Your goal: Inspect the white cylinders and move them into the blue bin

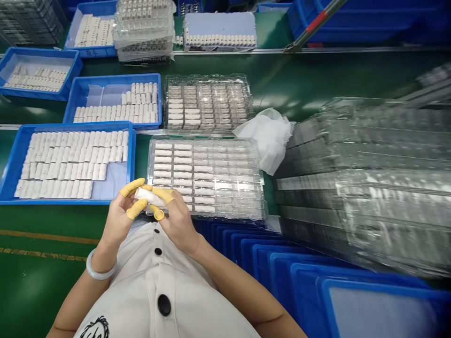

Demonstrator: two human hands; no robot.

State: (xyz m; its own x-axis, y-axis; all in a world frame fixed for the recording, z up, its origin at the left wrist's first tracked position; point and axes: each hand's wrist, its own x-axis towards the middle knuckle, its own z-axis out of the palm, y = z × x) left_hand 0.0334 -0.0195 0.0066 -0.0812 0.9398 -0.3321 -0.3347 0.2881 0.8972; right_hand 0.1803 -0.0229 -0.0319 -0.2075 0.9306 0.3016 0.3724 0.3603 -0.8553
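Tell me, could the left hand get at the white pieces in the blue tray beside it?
Probably yes: the left hand is beside the blue tray, and nothing seems to cover the white pieces. Its fingers hold a white cylinder, though, so they might need freeing.

To my right I have a tall tray stack (352, 188), clear plastic, blurred toward the edge. Under it, blue bins (303, 267) stand packed together in a slanting row. A crumpled white sheet (269, 138) lies just beside the stack's left side. Toward the back I make out a far stack (144, 28) of clear trays, a box (220, 30) with small white parts along its near edge, and a slanting pole (317, 23) banded red. Yellow lines (49, 236) run across the green floor (28, 291).
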